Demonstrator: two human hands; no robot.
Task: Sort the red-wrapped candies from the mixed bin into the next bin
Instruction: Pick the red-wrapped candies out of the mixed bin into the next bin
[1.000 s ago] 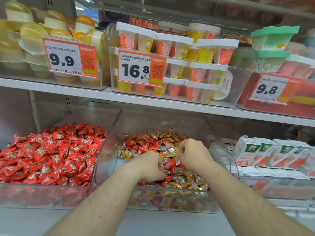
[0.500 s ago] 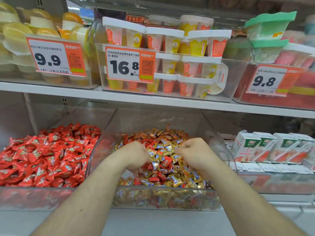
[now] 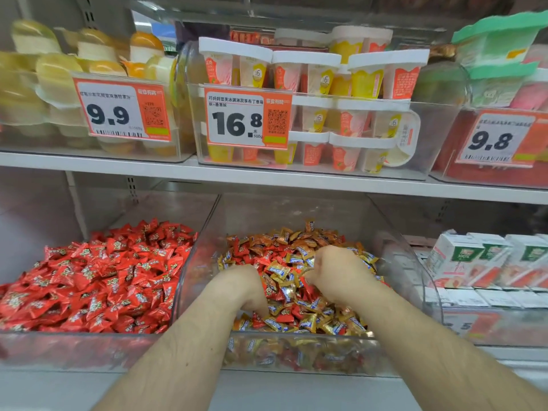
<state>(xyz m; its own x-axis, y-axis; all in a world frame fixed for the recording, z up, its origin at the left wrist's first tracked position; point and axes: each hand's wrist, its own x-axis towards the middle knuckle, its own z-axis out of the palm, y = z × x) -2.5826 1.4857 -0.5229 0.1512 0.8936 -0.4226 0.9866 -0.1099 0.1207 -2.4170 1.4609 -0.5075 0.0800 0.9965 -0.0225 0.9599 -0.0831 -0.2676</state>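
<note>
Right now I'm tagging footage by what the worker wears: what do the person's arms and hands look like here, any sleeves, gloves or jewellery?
Both forearms are bare up to the bottom frame edge, with no sleeve in view. The left hand and right hand wear no gloves. No watch or bracelet shows on either wrist; the fingers are too hidden to rule out rings.

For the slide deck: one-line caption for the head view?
Both hands, left hand and right hand, dig into the mixed bin beside the red-candy bin.

Upper shelf carries pudding cups behind price tags — juice cartons lower right.
</note>
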